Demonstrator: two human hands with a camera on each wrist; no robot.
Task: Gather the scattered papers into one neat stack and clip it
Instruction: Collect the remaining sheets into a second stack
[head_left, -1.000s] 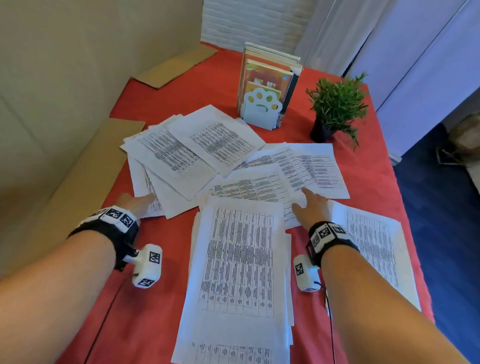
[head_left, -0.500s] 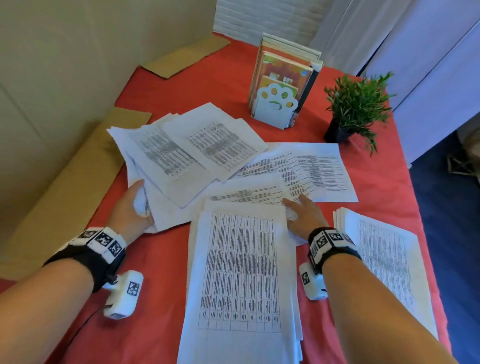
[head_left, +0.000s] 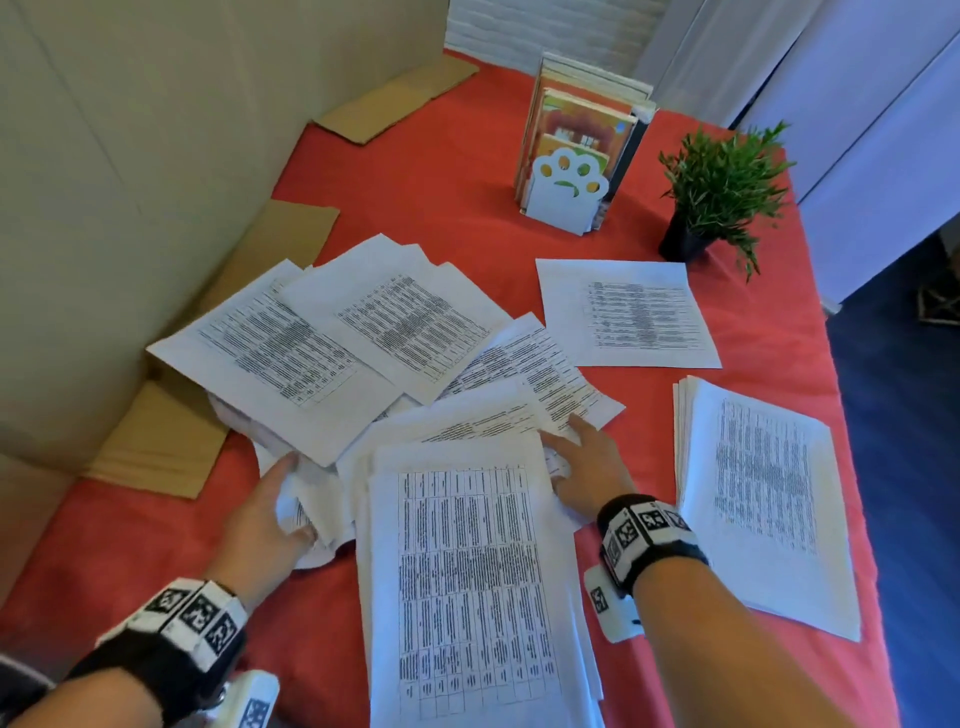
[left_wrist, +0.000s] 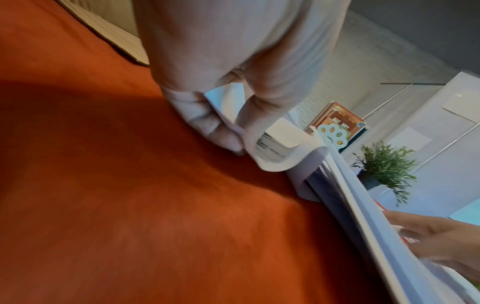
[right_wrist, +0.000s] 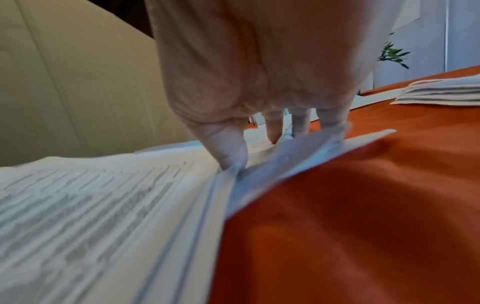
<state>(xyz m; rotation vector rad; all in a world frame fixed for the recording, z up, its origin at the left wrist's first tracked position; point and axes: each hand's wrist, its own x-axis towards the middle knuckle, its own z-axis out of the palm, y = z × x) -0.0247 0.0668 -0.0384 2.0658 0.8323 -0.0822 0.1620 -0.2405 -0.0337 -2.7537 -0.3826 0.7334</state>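
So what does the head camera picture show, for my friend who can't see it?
Two hands, the left hand and the right hand, are pulling scattered white printed papers together on a red tablecloth. A neater white paper pile and one loose sheet lie to the right, with a small green potted plant behind.
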